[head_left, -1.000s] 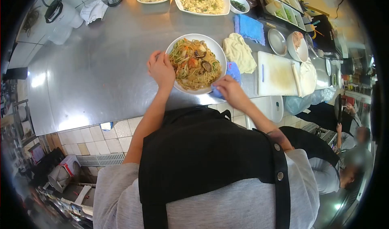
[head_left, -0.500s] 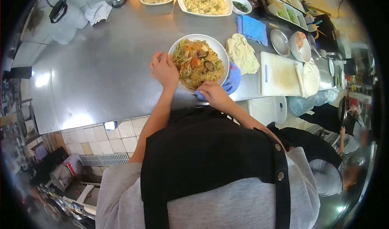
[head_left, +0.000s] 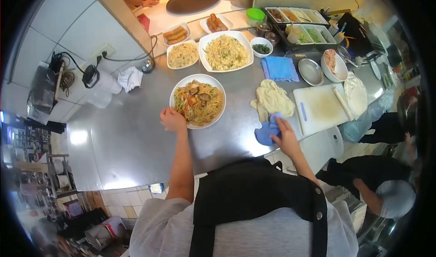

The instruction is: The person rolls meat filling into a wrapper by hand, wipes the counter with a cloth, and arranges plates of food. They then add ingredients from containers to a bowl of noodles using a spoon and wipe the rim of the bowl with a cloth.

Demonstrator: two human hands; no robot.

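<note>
A white bowl of noodles (head_left: 224,103), topped with mushroom slices and vegetables, rests on the steel counter. My left hand (head_left: 172,120) is closed on the bowl's lower left rim, its fingertips partly hidden. To the right, my right hand (head_left: 287,135) grips a blue cloth (head_left: 267,133) near the counter's front edge. A cream cloth (head_left: 273,98) lies crumpled just beyond the blue one. Behind the noodles stand a large white dish of fried rice (head_left: 226,52) and a smaller rice dish (head_left: 182,55).
A white cutting board (head_left: 320,107), a metal dish (head_left: 311,71) and a folded blue towel (head_left: 279,69) lie at right. Topping trays (head_left: 299,25) stand behind. Spring rolls (head_left: 175,35) sit at the back. A co-worker (head_left: 381,184) is at far right.
My right hand has left the bowl's edge and moved right with the blue cloth. My left hand stays at the bowl's left rim. The view has tilted up, showing more of the back.
</note>
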